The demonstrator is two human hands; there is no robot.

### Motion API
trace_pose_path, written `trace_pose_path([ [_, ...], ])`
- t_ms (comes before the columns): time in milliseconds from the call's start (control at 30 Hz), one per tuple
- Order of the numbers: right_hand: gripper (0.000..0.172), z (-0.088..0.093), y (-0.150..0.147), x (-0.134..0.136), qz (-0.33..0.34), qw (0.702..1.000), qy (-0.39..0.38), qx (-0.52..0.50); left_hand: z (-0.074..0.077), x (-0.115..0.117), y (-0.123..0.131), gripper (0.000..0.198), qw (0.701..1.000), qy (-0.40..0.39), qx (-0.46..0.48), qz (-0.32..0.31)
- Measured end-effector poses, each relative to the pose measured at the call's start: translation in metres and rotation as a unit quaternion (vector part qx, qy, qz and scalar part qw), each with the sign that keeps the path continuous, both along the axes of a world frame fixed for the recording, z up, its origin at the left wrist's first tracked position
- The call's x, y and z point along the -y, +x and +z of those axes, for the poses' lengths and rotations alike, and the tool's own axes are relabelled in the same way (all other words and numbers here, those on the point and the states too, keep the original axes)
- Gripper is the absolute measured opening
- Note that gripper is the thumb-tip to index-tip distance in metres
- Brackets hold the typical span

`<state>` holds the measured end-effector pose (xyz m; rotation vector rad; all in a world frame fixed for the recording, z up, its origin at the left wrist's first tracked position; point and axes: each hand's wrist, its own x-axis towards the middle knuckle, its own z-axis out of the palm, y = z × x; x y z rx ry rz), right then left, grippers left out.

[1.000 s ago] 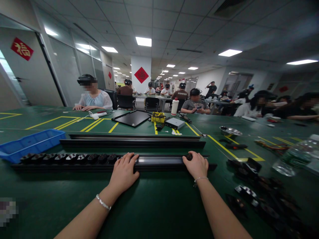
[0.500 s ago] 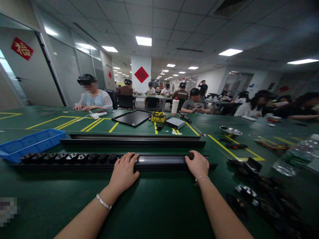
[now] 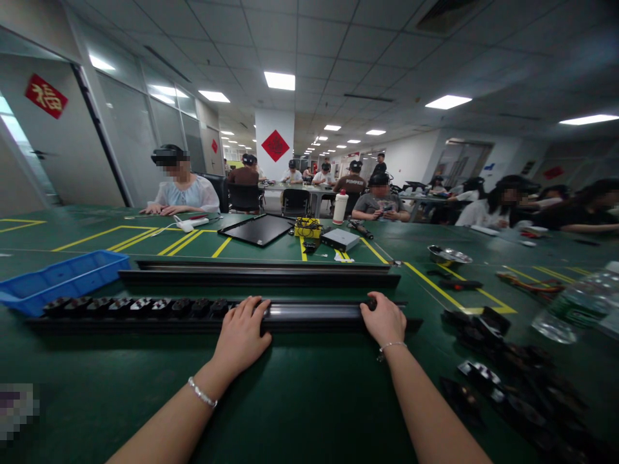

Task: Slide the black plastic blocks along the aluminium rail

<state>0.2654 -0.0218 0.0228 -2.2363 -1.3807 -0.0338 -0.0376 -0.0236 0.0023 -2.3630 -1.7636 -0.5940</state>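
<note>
A long black rail with a shiny metal channel lies across the green table in front of me. Several small black blocks stand in a row along its left half. My left hand grips the rail near its middle, fingers over the top and thumb on the near side, beside the end of that row. What lies under the fingers is hidden. Close to the rail's right end, my right hand is closed on a small dark block, of which only the top shows.
Behind lies a second black rail. At left is a blue bin; at right, a pile of black parts, a plastic bottle and a metal bowl. Farther back are a flat black panel and seated people.
My hands, the rails and the blocks keep their places; the view shifts very slightly. A standing person in the background has lowered an arm and moved left.
</note>
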Motion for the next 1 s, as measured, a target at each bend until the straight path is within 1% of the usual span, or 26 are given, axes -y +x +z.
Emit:
trace_pose_path([
  [400, 0.037, 0.0000, 0.0044, -0.0002, -0.009, 0.999, 0.012, -0.035, 0.0024, 0.0016, 0.0015, 0.058, 1.000, -0.003, 0.000, 0.006],
  [700, 0.037, 0.0025, 0.0044, 0.0009, -0.011, 0.999, 0.005, -0.048, 0.0020, 0.0008, 0.0007, 0.058, 1.000, -0.010, 0.001, 0.004],
  [900, 0.040, 0.0012, 0.0061, 0.0008, -0.013, 0.999, 0.003, -0.042, 0.0032, 0.0012, 0.0009, 0.058, 1.000, -0.007, 0.001, 0.003],
  [1000, 0.040, -0.0027, 0.0098, 0.0011, -0.017, 1.000, 0.008, -0.017, 0.0032, 0.0014, 0.0013, 0.058, 1.000, -0.005, 0.000, 0.003],
])
